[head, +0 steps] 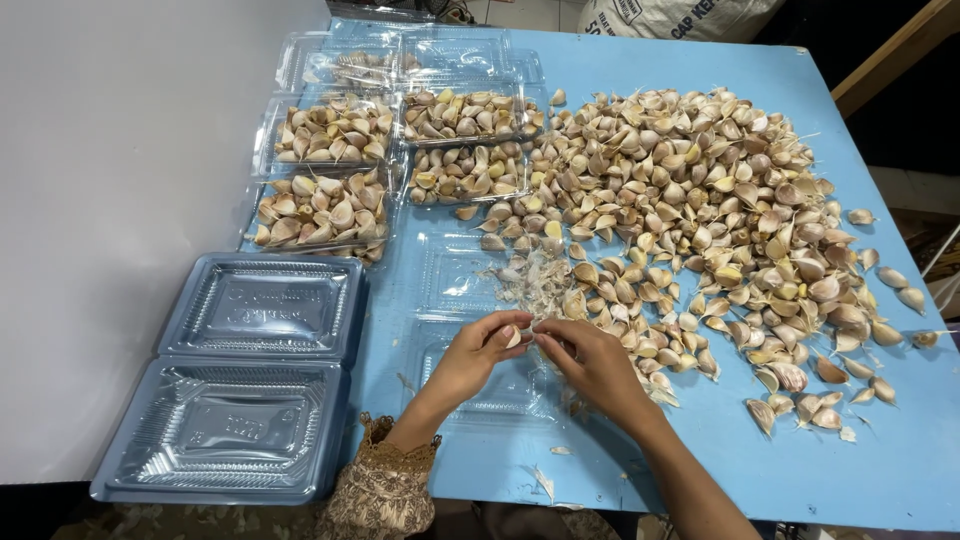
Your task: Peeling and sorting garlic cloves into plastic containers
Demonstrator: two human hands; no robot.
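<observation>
A single garlic clove (522, 335) is pinched between the fingertips of the left hand (478, 352) and the right hand (592, 362), over an open clear tray (470, 400) on the blue desk (900, 440). The loose garlic pile (700, 210) is spread at one o'clock; filled trays (330, 215) are ranged at eleven o'clock.

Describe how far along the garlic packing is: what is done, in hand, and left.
Done: several filled clear trays at the top left. In hand: both hands, left hand and right hand, hold one clove over an open tray. Left: the large loose clove pile and stacked empty containers.
</observation>
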